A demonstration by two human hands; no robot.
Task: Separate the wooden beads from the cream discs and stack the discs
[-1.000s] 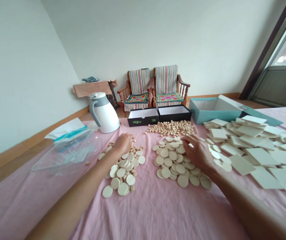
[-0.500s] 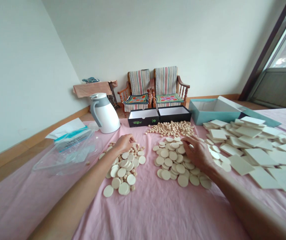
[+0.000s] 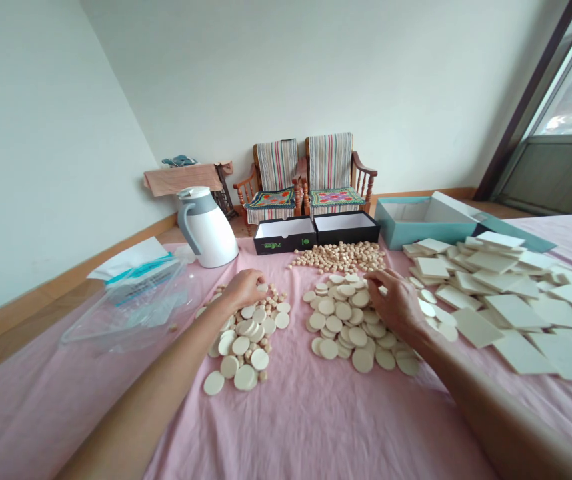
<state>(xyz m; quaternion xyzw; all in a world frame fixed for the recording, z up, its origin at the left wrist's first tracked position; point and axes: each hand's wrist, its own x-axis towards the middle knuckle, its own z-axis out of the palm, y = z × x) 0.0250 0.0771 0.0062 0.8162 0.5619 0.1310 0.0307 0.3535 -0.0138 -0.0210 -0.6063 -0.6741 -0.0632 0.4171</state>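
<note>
A wrinkled pink cloth (image 3: 296, 420) is spread in a room with pale walls (image 3: 276, 73). Near its far edge, left to right, stand a white-and-grey jug (image 3: 215, 235), two open black boxes (image 3: 282, 246) and an open teal box (image 3: 423, 235). Small wooden pieces (image 3: 343, 256) lie heaped before the black boxes; square tiles (image 3: 519, 312) cover the right side; a clear plastic bag (image 3: 131, 317) lies by the left edge. The left hand (image 3: 247, 288), fingers curled, is over round discs (image 3: 241, 345) mixed with more pieces; the right hand (image 3: 395, 301), fingers bent toward the thumb, is over a second disc heap. I cannot tell whether either grips anything. Beyond stand two wooden armchairs (image 3: 330, 163).
</note>
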